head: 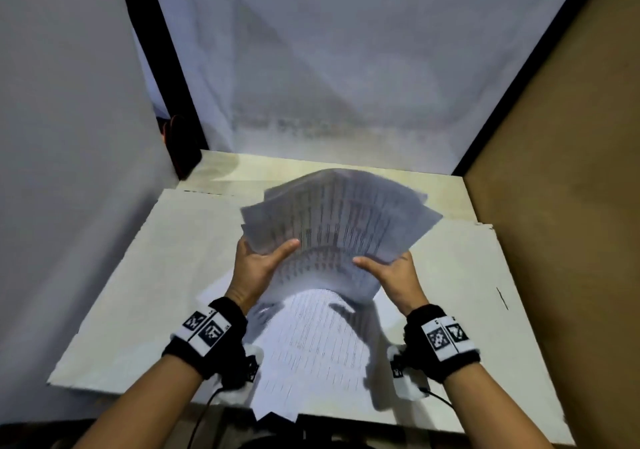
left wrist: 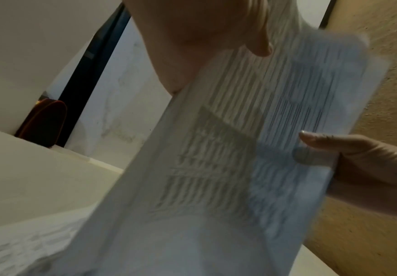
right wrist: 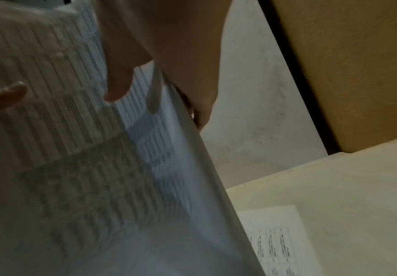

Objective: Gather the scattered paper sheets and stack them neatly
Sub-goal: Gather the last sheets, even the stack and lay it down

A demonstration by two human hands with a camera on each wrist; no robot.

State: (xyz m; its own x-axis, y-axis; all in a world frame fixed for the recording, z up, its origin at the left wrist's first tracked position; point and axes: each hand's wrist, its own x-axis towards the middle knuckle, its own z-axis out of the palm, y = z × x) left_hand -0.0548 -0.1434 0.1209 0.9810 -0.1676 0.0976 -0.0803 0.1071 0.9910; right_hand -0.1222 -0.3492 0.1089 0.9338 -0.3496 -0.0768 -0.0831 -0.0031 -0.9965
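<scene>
A fanned bundle of printed paper sheets (head: 339, 223) is held up above the table, tilted away from me and blurred. My left hand (head: 263, 261) grips its left edge, thumb on top, fingers hidden beneath. My right hand (head: 384, 268) grips the right edge the same way. In the left wrist view the bundle (left wrist: 228, 149) fills the middle, with the left thumb (left wrist: 261, 43) above and the right hand (left wrist: 358, 158) at its far side. The right wrist view shows the bundle (right wrist: 86, 168) under the right thumb (right wrist: 119, 87). One more printed sheet (head: 311, 351) lies flat on the table below.
A white board (head: 138, 293) covers the cream table (head: 446, 196). White cloth walls (head: 346, 68) stand at the back and left, a brown cardboard wall (head: 561, 206) at the right. A dark red object (head: 176, 144) leans in the back left corner. Cables hang from both wristbands.
</scene>
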